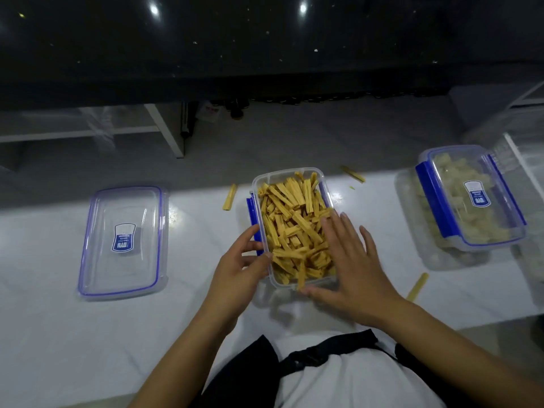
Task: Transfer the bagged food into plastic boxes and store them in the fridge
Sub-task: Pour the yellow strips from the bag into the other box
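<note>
Yellow sticks (294, 228) heap the open box (290, 175) mid-bench (44, 319); our left hand (240, 267) grips its left wall, right hand (350, 266) flat-fingered on the pile, so we press evenly before fetching the lid (122, 242) at left.

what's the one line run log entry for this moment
step: settling sticks | open box: full of yellow sticks | left hand: grips box side | right hand: flat on sticks | lid: off, left

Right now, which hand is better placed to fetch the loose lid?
Left, likely. The lid lies on that side of the open box; the left hand holds the box's left wall, while the right hand rests flat on the yellow sticks.
</note>
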A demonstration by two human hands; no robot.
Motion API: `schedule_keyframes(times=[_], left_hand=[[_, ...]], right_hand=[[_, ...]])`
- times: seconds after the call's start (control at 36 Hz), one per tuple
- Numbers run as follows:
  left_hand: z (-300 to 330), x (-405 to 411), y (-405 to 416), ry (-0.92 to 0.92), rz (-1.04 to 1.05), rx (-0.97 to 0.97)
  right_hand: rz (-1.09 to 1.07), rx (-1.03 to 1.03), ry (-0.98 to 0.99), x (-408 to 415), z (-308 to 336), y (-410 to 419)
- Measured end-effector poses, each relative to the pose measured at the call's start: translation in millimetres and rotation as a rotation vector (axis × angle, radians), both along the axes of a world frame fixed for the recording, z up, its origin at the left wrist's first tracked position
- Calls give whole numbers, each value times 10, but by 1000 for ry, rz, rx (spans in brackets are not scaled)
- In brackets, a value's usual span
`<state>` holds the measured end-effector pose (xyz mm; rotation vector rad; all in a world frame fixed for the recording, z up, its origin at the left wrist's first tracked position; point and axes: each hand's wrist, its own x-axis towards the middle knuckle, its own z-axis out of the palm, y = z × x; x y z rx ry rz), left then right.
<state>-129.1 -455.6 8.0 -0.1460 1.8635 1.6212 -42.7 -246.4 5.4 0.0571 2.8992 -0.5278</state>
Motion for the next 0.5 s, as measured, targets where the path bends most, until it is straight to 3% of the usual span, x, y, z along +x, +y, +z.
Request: schedule_keyframes(times=[0.14, 0.31, 0.5], left_hand=[[8, -66, 15, -65, 93, 52], [-16, -52, -10, -116, 113, 78], [-36, -18, -15, -112, 131, 88]], right_hand=[[50, 12, 61, -278, -90, -146], [-53, 33, 93, -635, -149, -160], [-36, 13, 142, -561, -196, -193]])
